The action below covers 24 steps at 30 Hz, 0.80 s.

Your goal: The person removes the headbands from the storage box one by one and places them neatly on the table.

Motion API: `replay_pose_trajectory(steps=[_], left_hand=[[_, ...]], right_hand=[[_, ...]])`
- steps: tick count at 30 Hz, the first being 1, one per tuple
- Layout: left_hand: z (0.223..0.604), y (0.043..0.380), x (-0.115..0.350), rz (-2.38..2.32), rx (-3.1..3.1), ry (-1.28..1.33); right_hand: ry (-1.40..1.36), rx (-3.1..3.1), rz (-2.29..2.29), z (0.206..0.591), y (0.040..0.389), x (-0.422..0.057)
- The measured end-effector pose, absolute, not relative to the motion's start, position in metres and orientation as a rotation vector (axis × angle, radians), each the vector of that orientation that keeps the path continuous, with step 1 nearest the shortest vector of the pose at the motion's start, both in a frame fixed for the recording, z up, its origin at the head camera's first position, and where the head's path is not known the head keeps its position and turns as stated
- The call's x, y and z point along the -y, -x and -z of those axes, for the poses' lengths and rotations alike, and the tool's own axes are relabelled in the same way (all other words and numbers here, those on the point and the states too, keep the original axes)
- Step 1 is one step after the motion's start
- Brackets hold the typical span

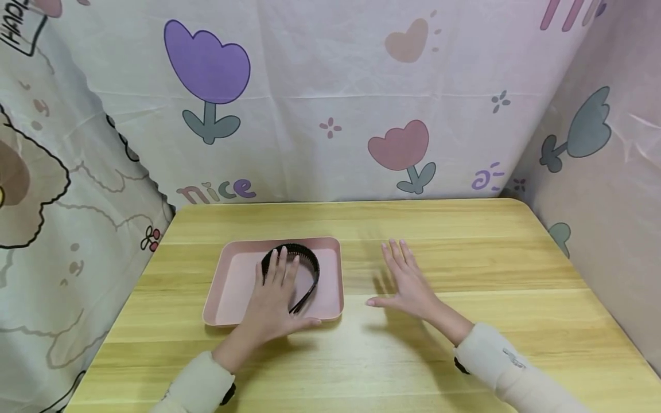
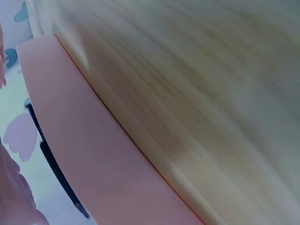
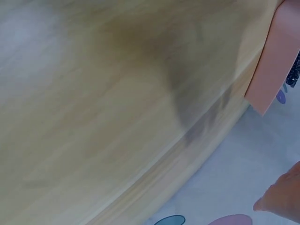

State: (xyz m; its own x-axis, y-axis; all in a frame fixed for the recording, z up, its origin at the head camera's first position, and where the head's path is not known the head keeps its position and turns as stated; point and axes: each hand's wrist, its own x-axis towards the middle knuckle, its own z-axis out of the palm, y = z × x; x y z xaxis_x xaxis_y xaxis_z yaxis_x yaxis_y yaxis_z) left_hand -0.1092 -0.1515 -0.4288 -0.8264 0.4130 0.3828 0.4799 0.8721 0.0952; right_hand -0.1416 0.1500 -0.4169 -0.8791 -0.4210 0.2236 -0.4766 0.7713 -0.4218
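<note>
A black headband (image 1: 315, 268) with comb-like teeth along its inner side lies in a shallow pink tray (image 1: 225, 289). My left hand (image 1: 272, 307) is over the tray, fingers straight and spread, covering part of the headband. Whether it touches the headband cannot be told. Right of the tray, my right hand (image 1: 410, 289) is held over the table with its fingers straight and thumb out, holding nothing; its shadow falls on the wood. The left wrist view shows the tray's outer wall (image 2: 98, 136) and dark bits of the headband (image 2: 61, 178) above the rim.
Both hands are over a light wooden table (image 1: 496, 275). Behind it hangs a pale cloth (image 1: 299, 74) printed with tulips and hearts, and more printed cloth encloses the left and right sides. Both forearms wear pale sleeves (image 1: 198, 381).
</note>
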Motion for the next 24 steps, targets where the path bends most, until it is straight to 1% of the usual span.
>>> replay_pose_trajectory(steps=[9,24], left_hand=[[0.424,0.107,0.178,0.258,2.708,0.630],[0.425,0.099,0.222,0.139,2.764,0.609]], right_hand=[[-0.752,2.812,-0.972,0.413,0.148,-0.129],[-0.853,2.638,-1.176,0.411,0.161,-0.089]])
